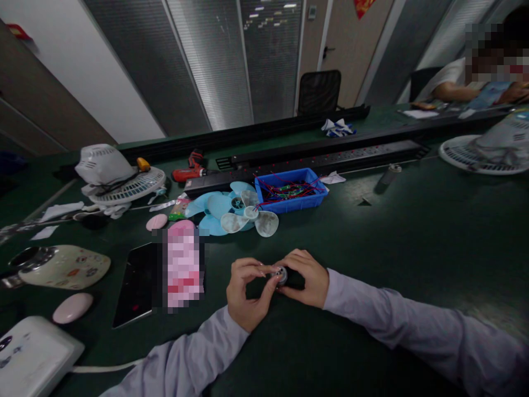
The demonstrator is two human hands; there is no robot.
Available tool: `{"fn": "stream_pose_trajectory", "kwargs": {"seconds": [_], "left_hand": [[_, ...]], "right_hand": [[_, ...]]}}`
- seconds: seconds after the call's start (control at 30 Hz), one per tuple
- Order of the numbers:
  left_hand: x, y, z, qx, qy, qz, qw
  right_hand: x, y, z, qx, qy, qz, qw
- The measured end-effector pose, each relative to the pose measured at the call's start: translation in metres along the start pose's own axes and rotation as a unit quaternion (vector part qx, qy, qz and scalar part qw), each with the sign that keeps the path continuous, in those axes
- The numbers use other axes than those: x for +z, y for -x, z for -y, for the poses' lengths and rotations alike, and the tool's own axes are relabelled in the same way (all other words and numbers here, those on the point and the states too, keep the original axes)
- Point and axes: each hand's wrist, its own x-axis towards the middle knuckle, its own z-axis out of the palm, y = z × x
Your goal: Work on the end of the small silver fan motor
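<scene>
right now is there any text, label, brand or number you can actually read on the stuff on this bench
None can be read.
Cream case: small coloured stickers, too blurred to read.
White box: dark marks at its corner, too small to read.
Phone: screen dark, only a red speck.
Pink item: blurred out.
Red hanging on the far wall: no characters legible.
Small round part held by the left hand and right hand: no marking visible.
</scene>
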Motion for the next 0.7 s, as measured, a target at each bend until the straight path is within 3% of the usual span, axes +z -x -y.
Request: {"fn": "stream_pose_trajectory", "kwargs": {"seconds": [0.37,0.7], "left_hand": [[-0.0024,-0.0047,-0.0017,-0.015,0.0,0.074,0.997],[-0.0048,-0.0054,0.0001,0.012,-0.047,0.127,0.991]], "right_hand": [[-0.0023,-0.0009,0.0034,0.002,-0.004,0.007,1.0],[0.0001,0.0003,0.0012,-0.004,-0.001,-0.006,1.0]]}}
